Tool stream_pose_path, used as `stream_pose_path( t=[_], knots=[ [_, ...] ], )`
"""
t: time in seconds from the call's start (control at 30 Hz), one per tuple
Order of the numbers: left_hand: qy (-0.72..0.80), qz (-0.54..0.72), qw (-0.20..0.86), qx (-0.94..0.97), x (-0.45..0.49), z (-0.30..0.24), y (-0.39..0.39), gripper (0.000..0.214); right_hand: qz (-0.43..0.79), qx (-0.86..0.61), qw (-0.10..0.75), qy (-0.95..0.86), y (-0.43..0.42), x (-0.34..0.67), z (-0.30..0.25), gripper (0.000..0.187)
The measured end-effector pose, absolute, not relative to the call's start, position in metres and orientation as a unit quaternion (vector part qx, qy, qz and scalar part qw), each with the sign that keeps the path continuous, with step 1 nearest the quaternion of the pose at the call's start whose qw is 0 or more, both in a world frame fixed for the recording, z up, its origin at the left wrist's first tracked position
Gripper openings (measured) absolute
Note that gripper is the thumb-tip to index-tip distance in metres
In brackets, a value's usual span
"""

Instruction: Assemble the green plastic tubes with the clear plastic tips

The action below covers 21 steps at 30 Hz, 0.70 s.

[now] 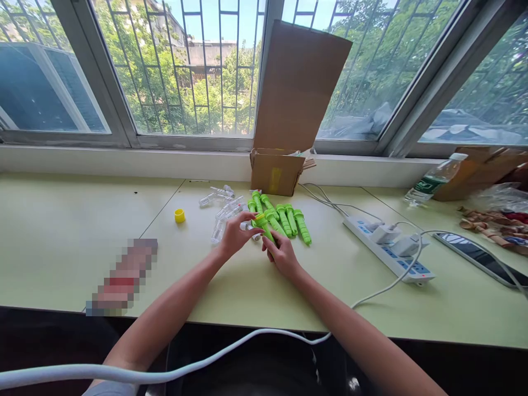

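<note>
My right hand (284,255) is wrapped round a bright green plastic tube (267,233) with a wider head, held just above the table. At its upper end sits a yellow ring-shaped cap (259,218), which the thumb and fingers of my left hand (236,237) pinch from the side. Just beyond my hands lie several green ribbed tubes (303,226) in a loose group. Clear plastic tubes (227,211), some with white ends, are heaped behind my left hand. Off to the left stands a separate yellow cap (180,215).
An open cardboard box (274,173) stands against the window sill. To the right are a power strip (388,250) with plugs and cables, a phone (480,257) and a water bottle (435,180). A white cable (231,352) runs across in front of me. A blurred-out item (124,278) lies at left.
</note>
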<state>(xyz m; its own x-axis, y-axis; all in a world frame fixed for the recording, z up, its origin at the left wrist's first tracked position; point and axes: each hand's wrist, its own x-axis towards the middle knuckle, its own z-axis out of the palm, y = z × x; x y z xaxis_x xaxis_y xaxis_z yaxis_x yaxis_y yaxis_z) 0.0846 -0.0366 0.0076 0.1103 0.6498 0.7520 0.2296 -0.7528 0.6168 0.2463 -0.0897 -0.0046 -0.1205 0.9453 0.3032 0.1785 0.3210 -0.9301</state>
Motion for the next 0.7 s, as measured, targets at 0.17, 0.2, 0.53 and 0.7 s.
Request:
stream_pose_path(
  t=[0.17, 0.2, 0.53, 0.7],
  knots=[
    [0.318, 0.578, 0.14, 0.738, 0.0814, 0.0078, -0.035, 0.034, 0.244, -0.497, 0.473, -0.686, -0.0882, 0.2426, -0.0053, 0.024],
    [0.317, 0.578, 0.136, 0.739, 0.0815, 0.0077, -0.0348, 0.033, 0.228, -0.502, 0.471, -0.689, -0.0881, 0.2422, -0.0049, 0.024],
    [0.313, 0.593, 0.166, 0.723, 0.09, 0.0099, -0.0398, 0.037, 0.272, -0.485, 0.497, -0.666, -0.0863, 0.2478, -0.0054, 0.027],
    [0.316, 0.596, 0.165, 0.72, 0.0909, 0.0096, -0.0389, 0.038, 0.355, -0.461, 0.514, -0.63, -0.0849, 0.2476, -0.0083, 0.029]
  ],
)
